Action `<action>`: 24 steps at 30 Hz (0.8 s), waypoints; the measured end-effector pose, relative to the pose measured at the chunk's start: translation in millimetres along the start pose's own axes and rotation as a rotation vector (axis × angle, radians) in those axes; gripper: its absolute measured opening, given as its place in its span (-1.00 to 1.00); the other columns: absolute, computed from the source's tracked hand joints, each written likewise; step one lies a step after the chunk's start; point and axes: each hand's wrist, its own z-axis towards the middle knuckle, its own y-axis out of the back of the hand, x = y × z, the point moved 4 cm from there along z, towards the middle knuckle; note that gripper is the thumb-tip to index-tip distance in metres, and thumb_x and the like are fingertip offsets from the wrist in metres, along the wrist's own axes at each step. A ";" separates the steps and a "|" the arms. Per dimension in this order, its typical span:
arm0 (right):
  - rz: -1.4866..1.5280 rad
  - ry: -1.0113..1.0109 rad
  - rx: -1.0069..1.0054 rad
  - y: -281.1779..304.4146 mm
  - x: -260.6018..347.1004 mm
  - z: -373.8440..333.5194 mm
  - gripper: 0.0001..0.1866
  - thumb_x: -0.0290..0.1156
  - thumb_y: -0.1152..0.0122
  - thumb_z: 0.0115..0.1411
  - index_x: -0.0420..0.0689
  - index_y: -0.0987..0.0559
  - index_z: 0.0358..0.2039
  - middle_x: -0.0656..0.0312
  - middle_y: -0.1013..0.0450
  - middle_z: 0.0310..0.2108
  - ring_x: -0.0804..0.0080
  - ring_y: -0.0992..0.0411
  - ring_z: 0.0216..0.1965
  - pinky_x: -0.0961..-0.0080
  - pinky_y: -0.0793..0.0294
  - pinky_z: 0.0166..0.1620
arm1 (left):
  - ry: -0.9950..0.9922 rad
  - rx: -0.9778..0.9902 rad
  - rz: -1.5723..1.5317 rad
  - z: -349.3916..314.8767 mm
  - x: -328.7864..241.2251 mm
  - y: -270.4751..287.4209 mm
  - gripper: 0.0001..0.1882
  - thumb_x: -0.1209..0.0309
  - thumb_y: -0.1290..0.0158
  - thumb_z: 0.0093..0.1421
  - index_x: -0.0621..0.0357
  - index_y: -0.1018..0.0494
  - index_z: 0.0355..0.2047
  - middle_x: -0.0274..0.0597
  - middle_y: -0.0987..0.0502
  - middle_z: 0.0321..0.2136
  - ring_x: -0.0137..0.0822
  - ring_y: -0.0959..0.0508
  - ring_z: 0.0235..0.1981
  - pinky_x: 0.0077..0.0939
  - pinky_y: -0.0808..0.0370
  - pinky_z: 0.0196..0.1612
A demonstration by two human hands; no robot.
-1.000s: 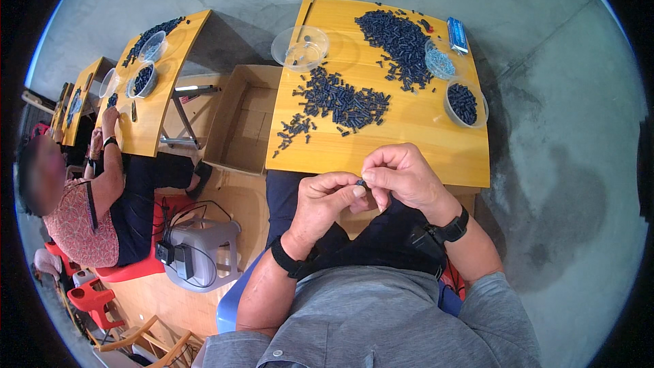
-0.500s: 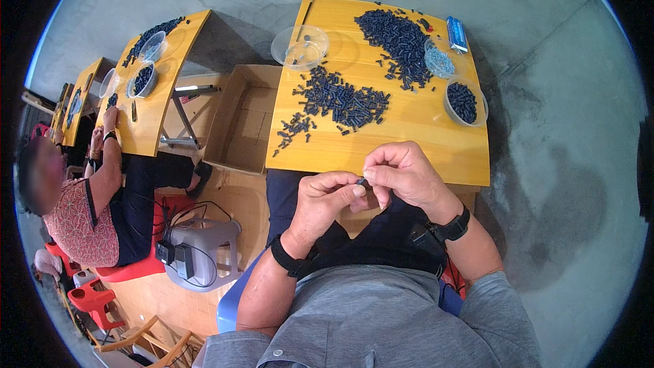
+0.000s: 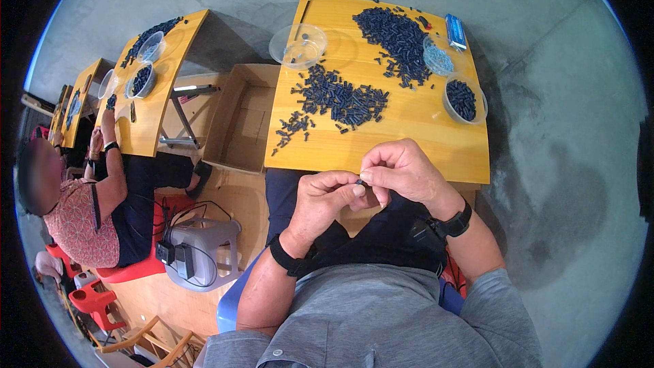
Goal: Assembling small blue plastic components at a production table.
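Note:
My left hand pinches a small black cylindrical piece between thumb and forefinger, just off the table's near edge. Close against it, my right hand is closed in a pinch at the same piece; whether its fingertips hold a separate tiny part is hidden. Beyond my hands, a pile of small black pieces lies on the yellow wooden table. A larger pile of black cylinders spreads farther back. At the right, a round clear tub holds more black pieces, beside a tub of small light-blue parts.
A nearly bare clear tub stands at the table's back left, a blue box at the back right. An open cardboard box sits left of the table. Farther left, a person works at another table.
Both my hands stay pinched together, with only a slight shift of the right fingers. At the left, the other person's hands have moved a little.

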 end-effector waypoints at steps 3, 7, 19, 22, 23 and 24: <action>0.009 -0.007 -0.007 1.0 -1.0 0.5 -0.92 -0.55 -0.10 0.18 -0.31 -0.51 -0.40 0.26 -0.43 -0.60 0.62 -0.40 -0.68 0.70 -0.43 -0.62 | -0.013 0.012 0.009 0.9 -1.8 0.0 -0.90 0.56 -0.08 0.15 0.33 -0.52 -0.33 -0.16 -0.57 -0.50 -0.42 -0.57 -0.52 -0.59 -0.53 -0.51; 0.030 0.000 -0.036 1.4 0.6 -0.3 -0.91 -0.55 -0.09 0.19 -0.31 -0.51 -0.41 0.27 -0.43 -0.61 0.62 -0.40 -0.68 0.71 -0.42 -0.62 | -0.029 0.013 0.031 1.7 -1.2 1.2 -0.90 0.57 -0.08 0.14 0.33 -0.52 -0.33 -0.15 -0.58 -0.49 -0.42 -0.57 -0.53 -0.59 -0.53 -0.50; 0.002 0.023 -0.034 0.0 -0.1 2.3 -0.89 -0.50 -0.11 0.19 -0.25 -0.50 -0.45 0.37 -0.41 -0.66 0.73 -0.34 -0.71 0.76 -0.32 -0.66 | -0.046 0.018 0.004 2.9 -2.2 1.1 -0.89 0.58 -0.09 0.13 0.33 -0.51 -0.31 -0.13 -0.58 -0.50 -0.41 -0.58 -0.52 -0.58 -0.55 -0.50; -0.026 0.023 -0.018 0.9 2.8 3.7 -0.89 -0.50 -0.11 0.19 -0.25 -0.50 -0.45 0.38 -0.39 -0.67 0.72 -0.34 -0.71 0.76 -0.32 -0.66 | -0.003 0.010 -0.006 3.3 -1.2 1.6 -0.90 0.58 -0.09 0.14 0.33 -0.51 -0.32 -0.13 -0.58 -0.50 -0.41 -0.58 -0.52 -0.58 -0.55 -0.50; -0.047 0.010 0.011 1.8 3.3 4.2 -0.90 -0.51 -0.11 0.18 -0.28 -0.50 -0.43 0.34 -0.40 -0.64 0.69 -0.37 -0.69 0.74 -0.37 -0.64 | 0.003 0.005 -0.011 3.3 -0.3 1.6 -0.90 0.58 -0.09 0.14 0.33 -0.51 -0.32 -0.14 -0.58 -0.49 -0.40 -0.59 -0.52 -0.58 -0.55 -0.49; -0.067 -0.002 0.040 2.2 3.5 4.6 -0.91 -0.53 -0.11 0.18 -0.30 -0.49 -0.41 0.30 -0.41 -0.61 0.65 -0.39 -0.67 0.71 -0.41 -0.62 | 0.008 -0.001 -0.015 3.4 0.3 1.6 -0.90 0.58 -0.08 0.14 0.33 -0.51 -0.32 -0.15 -0.58 -0.49 -0.40 -0.59 -0.52 -0.58 -0.55 -0.49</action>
